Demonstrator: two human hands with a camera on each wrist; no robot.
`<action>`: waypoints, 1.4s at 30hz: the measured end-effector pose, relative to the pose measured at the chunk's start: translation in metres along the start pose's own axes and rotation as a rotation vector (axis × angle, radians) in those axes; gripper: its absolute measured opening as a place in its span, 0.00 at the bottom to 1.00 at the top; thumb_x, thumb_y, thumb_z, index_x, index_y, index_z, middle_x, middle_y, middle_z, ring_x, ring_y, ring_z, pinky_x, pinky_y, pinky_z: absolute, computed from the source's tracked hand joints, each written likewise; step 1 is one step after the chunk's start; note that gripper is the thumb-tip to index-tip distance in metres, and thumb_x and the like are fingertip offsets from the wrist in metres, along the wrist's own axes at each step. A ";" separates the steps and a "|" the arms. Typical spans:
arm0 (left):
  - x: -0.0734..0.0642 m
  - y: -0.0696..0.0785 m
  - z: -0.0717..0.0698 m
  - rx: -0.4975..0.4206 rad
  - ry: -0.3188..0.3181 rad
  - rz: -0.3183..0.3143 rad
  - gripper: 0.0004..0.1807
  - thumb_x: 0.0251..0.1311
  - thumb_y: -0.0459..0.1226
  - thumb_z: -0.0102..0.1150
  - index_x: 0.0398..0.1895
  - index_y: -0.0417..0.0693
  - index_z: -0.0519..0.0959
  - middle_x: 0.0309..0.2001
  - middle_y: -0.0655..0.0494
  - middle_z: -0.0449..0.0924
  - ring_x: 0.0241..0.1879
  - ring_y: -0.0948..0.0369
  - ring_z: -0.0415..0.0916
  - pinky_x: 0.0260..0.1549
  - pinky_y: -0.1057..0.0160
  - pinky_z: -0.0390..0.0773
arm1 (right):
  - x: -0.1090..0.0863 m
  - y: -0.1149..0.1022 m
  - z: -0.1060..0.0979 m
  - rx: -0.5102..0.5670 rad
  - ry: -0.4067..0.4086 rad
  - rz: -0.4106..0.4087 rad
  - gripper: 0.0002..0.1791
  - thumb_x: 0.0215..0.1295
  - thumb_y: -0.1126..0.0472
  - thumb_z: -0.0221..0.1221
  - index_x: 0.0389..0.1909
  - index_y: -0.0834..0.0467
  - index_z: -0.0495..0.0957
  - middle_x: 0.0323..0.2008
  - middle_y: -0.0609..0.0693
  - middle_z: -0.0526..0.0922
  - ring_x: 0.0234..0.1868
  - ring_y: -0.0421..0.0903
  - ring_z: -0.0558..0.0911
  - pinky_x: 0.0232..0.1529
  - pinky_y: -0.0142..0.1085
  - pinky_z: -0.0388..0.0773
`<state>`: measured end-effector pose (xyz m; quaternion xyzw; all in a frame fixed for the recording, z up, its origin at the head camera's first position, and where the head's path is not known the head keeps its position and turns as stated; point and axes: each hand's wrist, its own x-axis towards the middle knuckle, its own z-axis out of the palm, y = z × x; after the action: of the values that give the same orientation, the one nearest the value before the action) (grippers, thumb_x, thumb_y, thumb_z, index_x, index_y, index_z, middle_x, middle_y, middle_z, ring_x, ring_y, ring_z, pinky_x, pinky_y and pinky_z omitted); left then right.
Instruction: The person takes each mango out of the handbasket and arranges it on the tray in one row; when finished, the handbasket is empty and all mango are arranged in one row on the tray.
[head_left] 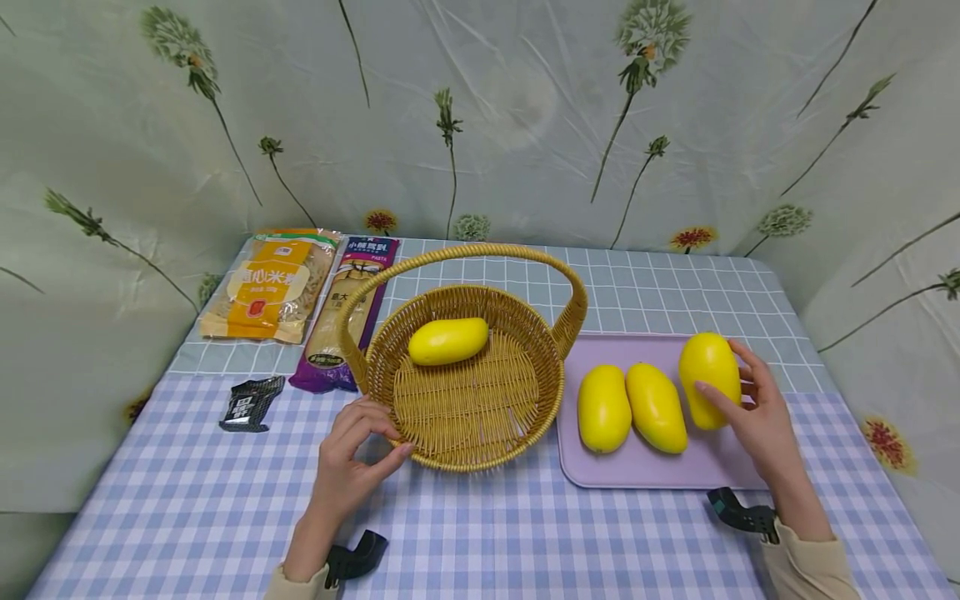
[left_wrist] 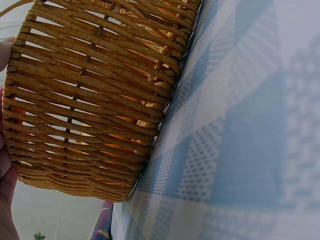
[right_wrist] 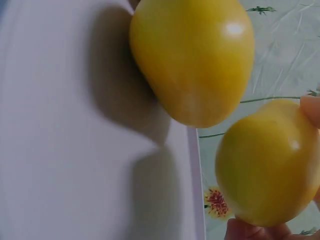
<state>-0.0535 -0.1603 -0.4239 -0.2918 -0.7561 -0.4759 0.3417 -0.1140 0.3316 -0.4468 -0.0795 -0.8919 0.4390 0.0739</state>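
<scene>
Right of the wicker basket [head_left: 465, 392], right hand [head_left: 757, 417] grips a yellow mango [head_left: 708, 379] over the lilac tray [head_left: 645, 471]; left hand [head_left: 352, 458] grasps the basket's near rim.

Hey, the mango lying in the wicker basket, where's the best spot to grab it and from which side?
Probably grip the mango across its narrow middle, coming from above. It lies lengthwise on the basket floor with its top exposed, though the arched handle crosses overhead, so come in from the near side of it.

1. Both hands, the left hand [head_left: 348, 467] and the right hand [head_left: 757, 412], are bare.
2. Beige long sleeves [head_left: 813, 571] end at the wrists.
3. A black clip-like camera mount [head_left: 738, 512] sits at each wrist.
</scene>
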 end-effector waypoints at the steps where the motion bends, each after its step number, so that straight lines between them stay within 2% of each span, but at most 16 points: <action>1: 0.000 0.000 0.000 0.000 0.000 0.000 0.18 0.58 0.43 0.65 0.22 0.38 0.75 0.31 0.49 0.76 0.38 0.55 0.72 0.58 0.54 0.67 | 0.000 0.000 0.001 -0.013 -0.004 0.013 0.40 0.61 0.44 0.62 0.71 0.32 0.53 0.55 0.55 0.64 0.44 0.46 0.65 0.35 0.28 0.68; 4: 0.000 0.000 0.000 -0.004 -0.001 -0.002 0.18 0.58 0.43 0.65 0.22 0.38 0.75 0.31 0.49 0.76 0.37 0.55 0.72 0.59 0.56 0.66 | 0.002 0.005 0.001 -0.034 -0.025 0.028 0.40 0.60 0.41 0.61 0.71 0.30 0.51 0.54 0.55 0.64 0.46 0.49 0.64 0.35 0.32 0.69; 11: -0.001 0.000 0.000 -0.010 -0.005 0.000 0.17 0.58 0.43 0.65 0.23 0.39 0.75 0.31 0.50 0.76 0.38 0.55 0.72 0.60 0.58 0.66 | 0.008 0.029 0.003 -0.080 -0.047 0.096 0.43 0.59 0.38 0.60 0.71 0.28 0.48 0.57 0.59 0.63 0.49 0.53 0.63 0.35 0.40 0.67; 15: -0.001 0.000 0.000 -0.011 -0.008 -0.004 0.17 0.58 0.43 0.65 0.23 0.39 0.75 0.31 0.50 0.76 0.37 0.55 0.72 0.60 0.58 0.66 | 0.008 0.034 0.003 -0.095 -0.075 0.111 0.44 0.59 0.37 0.59 0.72 0.31 0.47 0.58 0.63 0.63 0.50 0.57 0.63 0.37 0.45 0.68; 19: -0.001 0.000 0.000 -0.011 -0.010 -0.010 0.17 0.58 0.43 0.65 0.23 0.39 0.75 0.31 0.50 0.76 0.37 0.56 0.72 0.60 0.58 0.65 | 0.003 0.021 0.001 -0.108 -0.110 0.124 0.46 0.60 0.37 0.58 0.74 0.39 0.45 0.58 0.66 0.62 0.50 0.61 0.64 0.38 0.46 0.68; 25: 0.000 0.001 0.000 0.000 -0.007 -0.006 0.17 0.58 0.43 0.65 0.22 0.39 0.75 0.31 0.51 0.76 0.37 0.56 0.73 0.59 0.54 0.67 | -0.009 -0.015 -0.003 -0.125 -0.168 0.117 0.46 0.64 0.42 0.57 0.74 0.56 0.45 0.56 0.71 0.62 0.49 0.64 0.65 0.37 0.44 0.70; 28: 0.000 0.000 0.000 -0.001 -0.005 -0.003 0.17 0.58 0.43 0.65 0.22 0.39 0.75 0.31 0.50 0.76 0.37 0.56 0.73 0.59 0.54 0.67 | -0.012 -0.024 -0.004 -0.129 -0.191 0.119 0.46 0.65 0.43 0.56 0.74 0.59 0.45 0.56 0.72 0.62 0.48 0.64 0.66 0.35 0.41 0.71; 31: 0.000 0.000 0.000 0.000 -0.004 0.000 0.17 0.58 0.43 0.65 0.22 0.39 0.75 0.31 0.50 0.76 0.37 0.56 0.72 0.58 0.55 0.67 | -0.010 -0.023 -0.005 -0.136 -0.209 0.124 0.47 0.64 0.42 0.56 0.74 0.59 0.45 0.56 0.72 0.62 0.48 0.64 0.66 0.33 0.37 0.71; 37: 0.000 0.000 -0.001 0.004 -0.009 -0.007 0.17 0.59 0.43 0.64 0.23 0.39 0.75 0.31 0.50 0.76 0.36 0.55 0.72 0.58 0.54 0.67 | -0.001 -0.006 -0.005 -0.156 -0.231 0.137 0.48 0.62 0.35 0.55 0.74 0.56 0.46 0.55 0.69 0.64 0.45 0.59 0.67 0.27 0.29 0.73; 42: 0.000 -0.001 0.000 0.005 -0.009 -0.008 0.17 0.59 0.43 0.64 0.23 0.39 0.75 0.31 0.48 0.76 0.35 0.52 0.72 0.58 0.54 0.67 | -0.001 -0.011 -0.006 -0.143 -0.273 0.167 0.48 0.64 0.36 0.53 0.74 0.58 0.44 0.57 0.70 0.62 0.46 0.60 0.67 0.30 0.33 0.74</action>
<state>-0.0539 -0.1610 -0.4242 -0.2898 -0.7601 -0.4740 0.3370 -0.1124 0.3292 -0.4350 -0.0980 -0.9129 0.3858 -0.0905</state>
